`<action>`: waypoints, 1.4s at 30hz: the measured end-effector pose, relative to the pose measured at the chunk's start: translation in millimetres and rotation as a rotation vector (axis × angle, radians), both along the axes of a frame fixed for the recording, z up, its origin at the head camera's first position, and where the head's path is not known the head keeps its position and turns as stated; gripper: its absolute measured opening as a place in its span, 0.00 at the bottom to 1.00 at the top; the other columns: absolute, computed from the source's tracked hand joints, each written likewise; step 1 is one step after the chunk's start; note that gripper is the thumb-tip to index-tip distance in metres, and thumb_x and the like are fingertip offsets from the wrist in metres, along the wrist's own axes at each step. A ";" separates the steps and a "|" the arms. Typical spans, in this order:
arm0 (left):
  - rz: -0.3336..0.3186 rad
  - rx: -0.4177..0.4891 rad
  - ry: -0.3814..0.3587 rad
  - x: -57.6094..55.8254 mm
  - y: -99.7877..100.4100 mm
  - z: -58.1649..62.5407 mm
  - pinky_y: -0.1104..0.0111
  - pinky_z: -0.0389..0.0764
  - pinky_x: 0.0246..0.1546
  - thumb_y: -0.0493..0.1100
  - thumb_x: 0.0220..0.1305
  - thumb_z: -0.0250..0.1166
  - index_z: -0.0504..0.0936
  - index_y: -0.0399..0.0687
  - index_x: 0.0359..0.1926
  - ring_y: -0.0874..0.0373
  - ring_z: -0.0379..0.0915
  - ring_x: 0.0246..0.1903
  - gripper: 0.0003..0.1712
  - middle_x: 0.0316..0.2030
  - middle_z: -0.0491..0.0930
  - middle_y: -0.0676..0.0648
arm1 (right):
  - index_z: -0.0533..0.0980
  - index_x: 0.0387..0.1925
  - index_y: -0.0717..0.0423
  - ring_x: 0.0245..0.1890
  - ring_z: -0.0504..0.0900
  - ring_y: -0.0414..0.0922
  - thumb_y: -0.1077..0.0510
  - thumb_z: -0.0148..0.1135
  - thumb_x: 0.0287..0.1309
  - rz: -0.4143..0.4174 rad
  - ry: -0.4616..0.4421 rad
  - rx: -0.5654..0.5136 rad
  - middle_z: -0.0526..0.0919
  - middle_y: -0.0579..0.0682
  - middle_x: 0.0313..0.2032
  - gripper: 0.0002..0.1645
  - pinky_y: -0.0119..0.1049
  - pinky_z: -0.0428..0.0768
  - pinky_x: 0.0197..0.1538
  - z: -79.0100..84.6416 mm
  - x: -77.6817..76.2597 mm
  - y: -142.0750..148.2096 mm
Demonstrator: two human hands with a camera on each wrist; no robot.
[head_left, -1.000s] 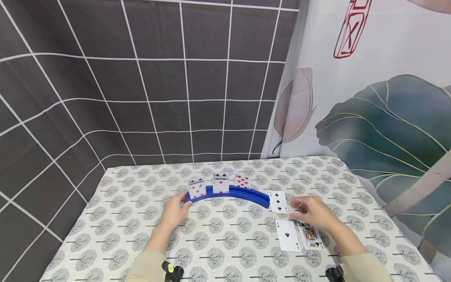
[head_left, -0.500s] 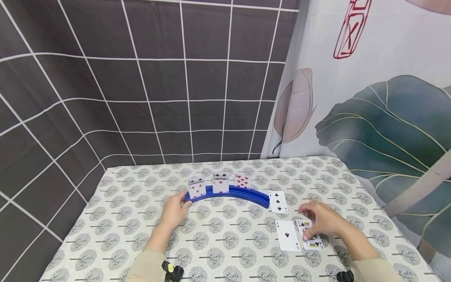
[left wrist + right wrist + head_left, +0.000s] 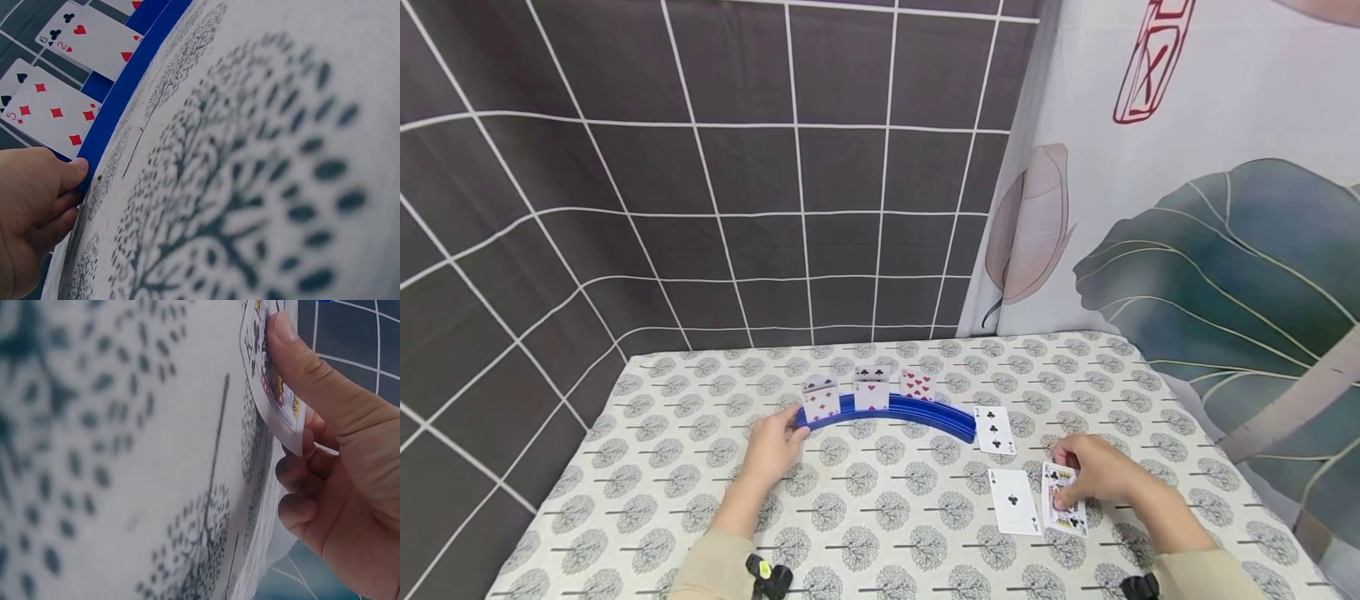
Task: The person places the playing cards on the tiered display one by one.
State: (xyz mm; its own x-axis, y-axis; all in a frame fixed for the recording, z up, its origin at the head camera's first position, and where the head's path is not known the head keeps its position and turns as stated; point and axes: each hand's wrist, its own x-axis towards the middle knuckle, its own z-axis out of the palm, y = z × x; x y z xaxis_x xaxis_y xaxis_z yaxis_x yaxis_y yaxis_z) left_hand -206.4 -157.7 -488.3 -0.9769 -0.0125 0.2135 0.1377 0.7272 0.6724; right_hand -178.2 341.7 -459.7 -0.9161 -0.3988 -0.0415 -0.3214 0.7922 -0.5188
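My left hand (image 3: 772,448) grips the left end of a curved blue card holder (image 3: 925,412), thumb on its near edge. Cards stand in the holder: a five of diamonds (image 3: 57,114) before a spade card, a two of hearts (image 3: 94,44) before a six of clubs (image 3: 55,26), and a hearts card (image 3: 917,383) farther right. My right hand (image 3: 1102,473) pinches a king of clubs (image 3: 275,403), thumb on its face and fingers at its edge and underside. One edge of that card looks lifted off the cloth.
An ace of clubs (image 3: 1015,502) lies face up left of the king. Beside the holder's right end lies a three of clubs (image 3: 995,431). The table wears a tree-patterned cloth (image 3: 700,408). Dark gridded fabric (image 3: 842,175) and a leaf-printed curtain (image 3: 1225,250) hang behind.
My right hand has moved right and toward me, from beside the three of clubs to the king of clubs, which has shifted slightly and is now pinched. My left hand stays on the holder.
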 end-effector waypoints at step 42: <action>-0.001 0.025 -0.018 -2.4 -3.7 -5.2 0.47 0.74 0.64 0.40 0.64 0.70 0.75 0.34 0.65 0.39 0.80 0.54 0.30 0.52 0.83 0.34 | 0.82 0.44 0.65 0.15 0.62 0.32 0.67 0.70 0.58 -0.103 0.617 -0.197 0.67 0.37 0.16 0.12 0.29 0.65 0.17 27.2 -36.5 -44.7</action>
